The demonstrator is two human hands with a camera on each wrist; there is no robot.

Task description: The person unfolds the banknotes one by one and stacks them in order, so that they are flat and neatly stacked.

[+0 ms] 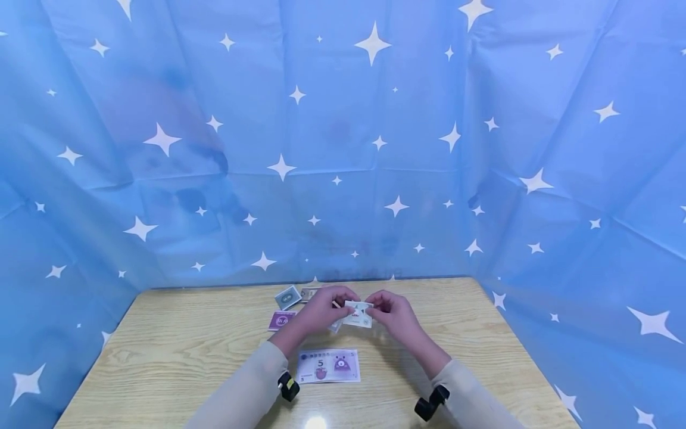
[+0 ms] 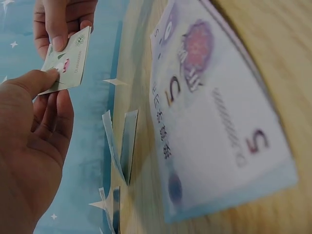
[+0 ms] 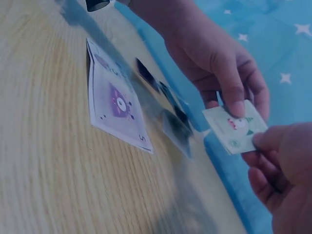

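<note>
Between the two hands, above the table, is a pale green play banknote (image 1: 358, 316) folded small, with a printed cartoon figure. My left hand (image 1: 323, 310) pinches one end of it; in the left wrist view the thumb (image 2: 41, 80) lies on its face. The right hand (image 1: 399, 317) pinches the opposite end between thumb and fingers, as the right wrist view also shows. Below the hands a purple play banknote (image 1: 345, 372) marked 5 lies face up on the table, its fold slightly raised in the right wrist view.
Folded play notes lie behind and left of the hands: a grey-green one (image 1: 287, 298), a brown one (image 1: 308, 294) and a purple one (image 1: 281, 320). Another pale folded note (image 1: 335, 326) is partly hidden by the left hand. A blue star-patterned curtain (image 1: 343, 208) hangs behind the wooden table (image 1: 177, 345).
</note>
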